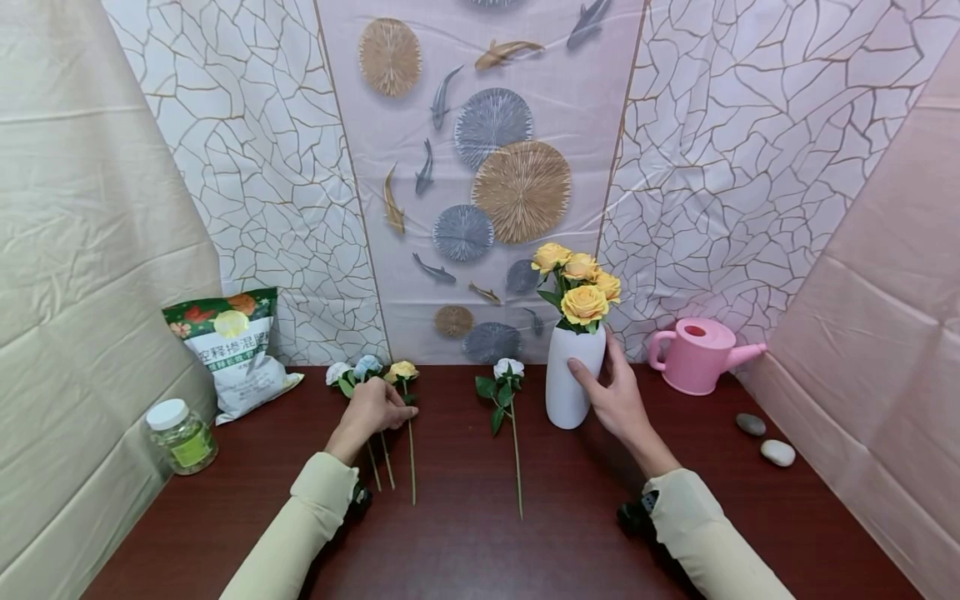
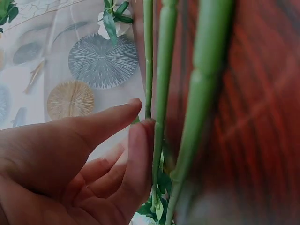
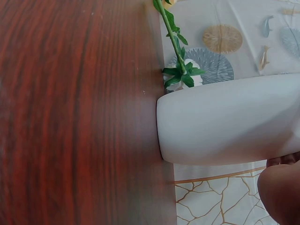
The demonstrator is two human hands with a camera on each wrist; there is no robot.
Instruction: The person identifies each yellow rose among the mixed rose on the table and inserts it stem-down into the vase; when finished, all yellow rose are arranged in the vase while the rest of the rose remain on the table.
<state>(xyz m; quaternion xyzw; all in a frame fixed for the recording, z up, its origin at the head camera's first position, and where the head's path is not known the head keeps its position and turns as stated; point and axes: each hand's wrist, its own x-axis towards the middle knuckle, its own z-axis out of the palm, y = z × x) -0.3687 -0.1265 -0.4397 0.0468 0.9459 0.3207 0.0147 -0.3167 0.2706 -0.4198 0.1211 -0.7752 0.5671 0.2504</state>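
My right hand (image 1: 617, 398) holds a white vase (image 1: 562, 375), thumb across its front and fingers round its far right side. The vase stands upright on the table with several yellow roses (image 1: 585, 304) in its mouth. At the left, my left hand (image 1: 372, 417) is low over three loose flower stems (image 2: 161, 70). Its thumb and index fingertips are right at the stem of the loose yellow rose (image 1: 402, 371), with a small gap between them in the left wrist view. Beside that rose lie a blue rose (image 1: 367, 366) and a white rose (image 1: 338, 373).
Between the hands lies a separate white rose (image 1: 509, 369), stem towards me. A pink watering can (image 1: 697, 358) and two stones (image 1: 777, 452) are at the right. A fertilizer bag (image 1: 240, 358) and a white-lidded jar (image 1: 182, 437) stand at the left. Patterned cloth (image 1: 465, 167) closes the back.
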